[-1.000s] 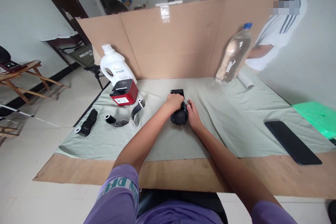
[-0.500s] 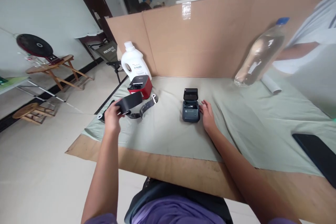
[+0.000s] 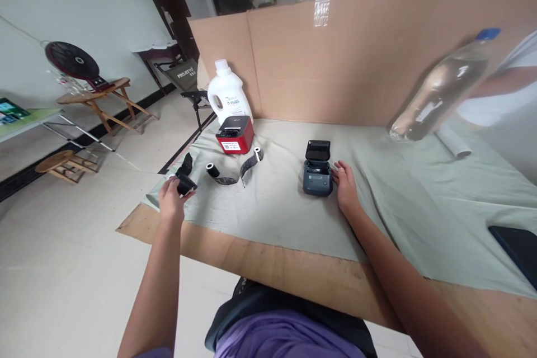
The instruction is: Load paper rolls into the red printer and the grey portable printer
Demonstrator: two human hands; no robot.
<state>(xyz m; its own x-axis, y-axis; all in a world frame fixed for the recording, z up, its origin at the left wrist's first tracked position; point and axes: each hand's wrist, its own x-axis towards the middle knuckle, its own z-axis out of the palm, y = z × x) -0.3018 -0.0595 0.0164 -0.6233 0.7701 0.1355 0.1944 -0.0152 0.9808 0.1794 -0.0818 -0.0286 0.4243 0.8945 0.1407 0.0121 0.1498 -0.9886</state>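
My left hand [image 3: 171,201] is closed on a dark roll of label tape [image 3: 185,184] at the table's left edge. A black strip [image 3: 186,164] stands up just behind it; whether it belongs to the same roll I cannot tell. My right hand [image 3: 346,185] lies with fingers stretched out along the right side of a small dark label printer [image 3: 318,180], its fingertips at the casing. The printer's lid [image 3: 318,150] is raised. Between my hands, nearer the left, lie two more dark rolls, one on the left [image 3: 212,170] and one on the right [image 3: 258,154], with curling black tape beside them.
Behind the rolls stand a red box-shaped printer [image 3: 235,135] and a white jug [image 3: 230,94]. A cardboard panel [image 3: 319,72] closes off the back. On the right are a large clear bottle [image 3: 444,89], a white tube [image 3: 455,142], a black phone [image 3: 516,249] and another person's arm [image 3: 507,81].
My left hand has come down and leftward from in front of the red printer, and the long black strip no longer stretches out from it. My right hand stays beside the label printer.
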